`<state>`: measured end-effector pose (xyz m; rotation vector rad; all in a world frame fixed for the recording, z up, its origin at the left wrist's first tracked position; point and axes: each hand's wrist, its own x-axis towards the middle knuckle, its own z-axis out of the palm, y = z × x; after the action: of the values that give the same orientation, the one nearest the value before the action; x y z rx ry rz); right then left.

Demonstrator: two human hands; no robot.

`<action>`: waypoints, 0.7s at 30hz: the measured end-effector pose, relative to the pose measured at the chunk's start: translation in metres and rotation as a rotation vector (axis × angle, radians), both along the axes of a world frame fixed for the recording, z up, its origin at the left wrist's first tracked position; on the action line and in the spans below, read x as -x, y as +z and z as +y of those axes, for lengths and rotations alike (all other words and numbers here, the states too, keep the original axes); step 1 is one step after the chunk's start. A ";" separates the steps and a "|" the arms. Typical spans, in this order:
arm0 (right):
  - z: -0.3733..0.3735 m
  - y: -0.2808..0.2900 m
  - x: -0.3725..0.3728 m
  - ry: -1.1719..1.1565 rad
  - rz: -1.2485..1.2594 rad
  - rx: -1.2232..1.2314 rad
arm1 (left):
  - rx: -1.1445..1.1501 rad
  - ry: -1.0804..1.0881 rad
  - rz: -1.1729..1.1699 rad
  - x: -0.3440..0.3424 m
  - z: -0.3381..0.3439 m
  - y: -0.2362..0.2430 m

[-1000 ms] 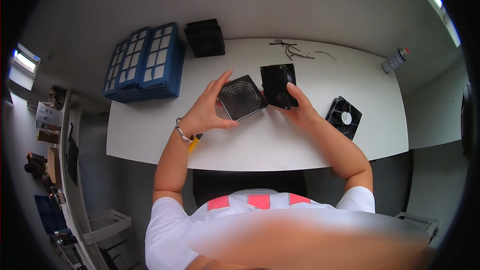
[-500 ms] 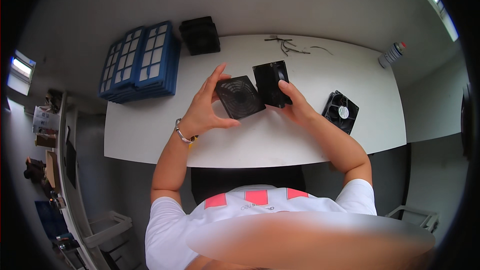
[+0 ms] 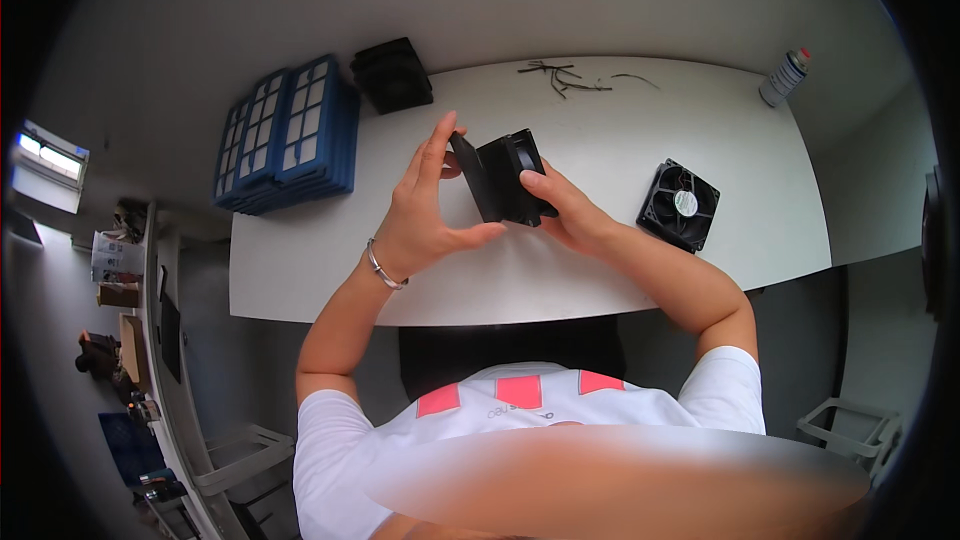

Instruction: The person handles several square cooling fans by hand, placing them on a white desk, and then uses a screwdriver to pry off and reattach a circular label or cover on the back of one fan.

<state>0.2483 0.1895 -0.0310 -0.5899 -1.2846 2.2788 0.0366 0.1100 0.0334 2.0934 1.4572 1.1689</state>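
My left hand [image 3: 425, 205] grips a thin square black fan cover [image 3: 473, 172] by its edges, between stretched fingertips and thumb; the cover now stands tilted nearly edge-on. My right hand [image 3: 568, 208] is closed on a black fan housing [image 3: 512, 180], thumb on its near side. The cover lies against or very close to the left side of that housing; whether they are joined I cannot tell. A second black fan [image 3: 677, 203] with a pale round label lies on the white tabletop [image 3: 710, 300] to the right of my right hand.
Stacked blue-framed filters [image 3: 285, 140] stand at the back left, beside more black square parts [image 3: 390, 75]. Dark thin strips [image 3: 570, 80] lie at the back. A spray can [image 3: 783, 78] stands at the back right. A cluttered shelf [image 3: 150, 340] runs along the left.
My left hand has turned the cover from facing up to nearly edge-on, bringing it against the housing in my right hand. The housing has shifted slightly left and turned.
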 end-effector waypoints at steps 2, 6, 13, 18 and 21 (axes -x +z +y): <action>-0.004 0.004 0.001 -0.003 -0.045 -0.005 | -0.048 0.027 0.117 -0.011 0.001 0.003; -0.011 0.018 0.000 -0.001 -0.022 -0.008 | -0.127 -0.002 0.158 -0.022 0.007 -0.003; -0.015 0.022 0.000 -0.017 0.026 0.068 | -0.118 -0.015 0.259 -0.028 0.009 -0.004; -0.016 0.014 0.001 0.023 0.061 0.115 | -0.076 -0.019 0.376 -0.025 0.014 -0.015; -0.021 0.020 0.001 0.052 0.104 0.243 | -0.015 -0.136 0.148 -0.022 0.022 -0.036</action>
<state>0.2476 0.1681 -0.0114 -0.5153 -0.9931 2.4941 0.0591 0.1317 -0.0025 2.2923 1.3462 0.9964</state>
